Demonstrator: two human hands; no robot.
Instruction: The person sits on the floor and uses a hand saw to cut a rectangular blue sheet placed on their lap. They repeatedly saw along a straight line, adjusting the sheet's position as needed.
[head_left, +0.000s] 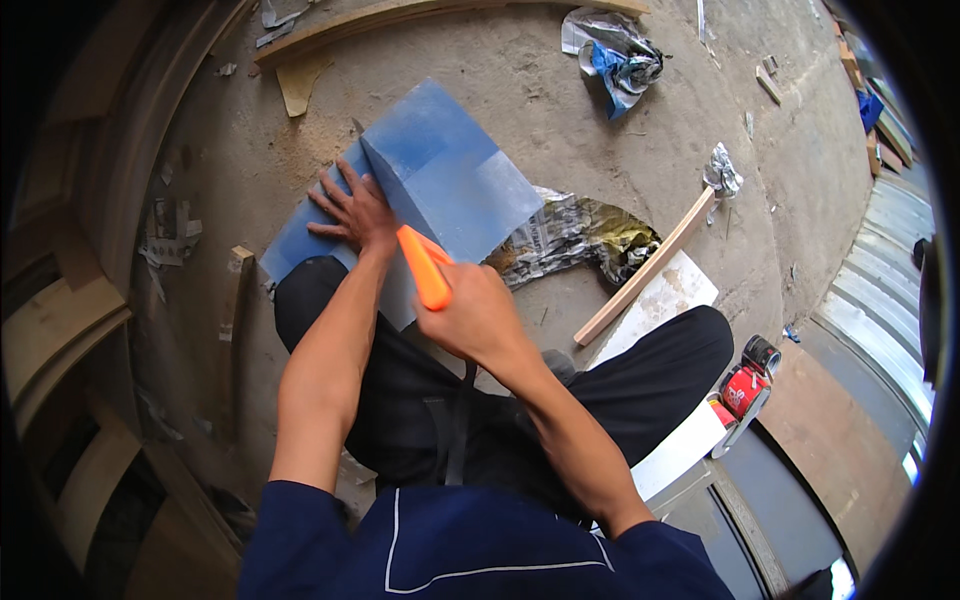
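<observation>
While the left hand (352,212) lies open with fingers spread flat on the blue block (440,180), pinning it to the blue sheet (300,245) beneath, the right hand (475,318) is closed around the orange handle (424,266) of a tool. The working end of the tool is hidden behind the hand and the block, so its type cannot be told. The block sits at 12 o'clock from the person's knees, on the dusty concrete floor (560,110), with crumpled newspaper (570,235) touching it at 3 o'clock.

Step in hand, judged from the pose: cutting or scoring the block along its near face, with the handle angled toward the left wrist.

The next move calls for steady downward pressure from the left palm so the block does not slide, and for the stroke to stay clear of the left thumb, which lies just beside the handle.

A wooden strip (645,270) lies at 3 o'clock; a red power tool (745,390) lies at 4 o'clock.
</observation>
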